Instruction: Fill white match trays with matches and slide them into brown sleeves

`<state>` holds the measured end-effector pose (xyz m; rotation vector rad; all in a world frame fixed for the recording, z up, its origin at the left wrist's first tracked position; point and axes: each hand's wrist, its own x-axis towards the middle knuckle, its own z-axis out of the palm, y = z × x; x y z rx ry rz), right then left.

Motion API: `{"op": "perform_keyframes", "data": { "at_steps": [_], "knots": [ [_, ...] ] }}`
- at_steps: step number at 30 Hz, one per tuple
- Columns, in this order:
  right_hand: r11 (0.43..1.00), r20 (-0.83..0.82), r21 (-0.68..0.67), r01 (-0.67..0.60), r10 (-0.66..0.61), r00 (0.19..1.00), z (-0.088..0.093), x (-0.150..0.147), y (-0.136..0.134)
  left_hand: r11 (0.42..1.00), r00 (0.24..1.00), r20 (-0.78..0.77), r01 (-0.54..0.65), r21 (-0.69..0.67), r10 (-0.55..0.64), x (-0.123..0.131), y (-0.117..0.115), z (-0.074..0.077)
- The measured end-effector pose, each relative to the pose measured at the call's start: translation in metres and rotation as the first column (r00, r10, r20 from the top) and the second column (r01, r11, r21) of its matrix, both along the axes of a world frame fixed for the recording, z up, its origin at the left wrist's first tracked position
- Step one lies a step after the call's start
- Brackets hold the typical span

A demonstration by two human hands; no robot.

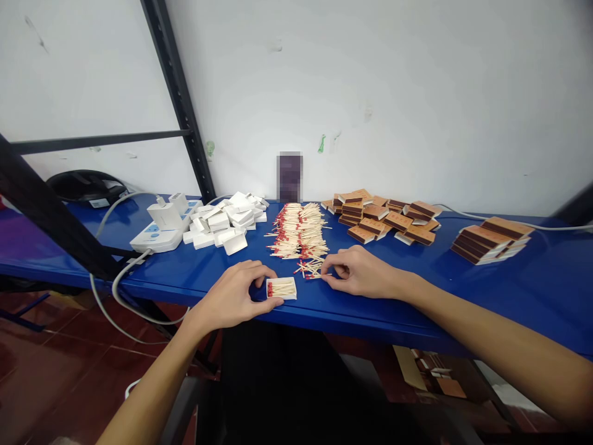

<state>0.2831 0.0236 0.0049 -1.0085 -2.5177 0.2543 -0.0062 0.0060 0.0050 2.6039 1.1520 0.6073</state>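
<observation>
My left hand [243, 290] grips a small white matchbox tray [293, 295], thumb along its near side and fingers at its far side. Red-headed matches [280, 288] lie inside the tray, heads to the left. Right of it, my right hand [354, 272] pinches a match at the edge of a small loose cluster of matches [303, 267]. The fingers partly hide what they pinch. Behind both hands a large heap of matches [301, 232] lies in two rough columns on the blue table [222, 262].
White trays [227, 219] are heaped at back left, beside a power strip [157, 238] with chargers and cables. Brown matchbox sleeves [398, 220] with white insides pile up at back right. Stacked matchboxes [491, 241] stand farther right. A pixelated dark object [290, 177] leans near the wall.
</observation>
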Motion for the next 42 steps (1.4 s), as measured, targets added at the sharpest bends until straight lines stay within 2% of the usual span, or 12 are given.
{"op": "perform_keyframes", "data": {
  "at_steps": [10,22,28,42],
  "knots": [
    [0.998,0.009,-0.046,-0.045,0.045,0.999,0.0043,-0.0029,-0.0054,1.000,1.000,0.000,0.004,0.001,-0.004,-0.0003,0.0004,-0.0015],
    [0.994,0.022,0.005,-0.110,0.109,0.994,0.0038,-0.0034,-0.0074,1.000,1.000,0.000,0.008,-0.008,-0.008,-0.0007,0.0005,-0.0008],
    [0.997,-0.034,-0.017,-0.073,0.072,0.997,0.0045,-0.0028,-0.0068,1.000,1.000,0.011,0.009,0.006,-0.009,-0.0001,0.0006,-0.0009],
    [0.999,0.007,0.001,0.043,-0.043,0.999,0.0003,-0.0017,0.0017,1.000,1.000,-0.004,0.012,-0.007,-0.012,0.0004,-0.0002,0.0004]
  ]
}}
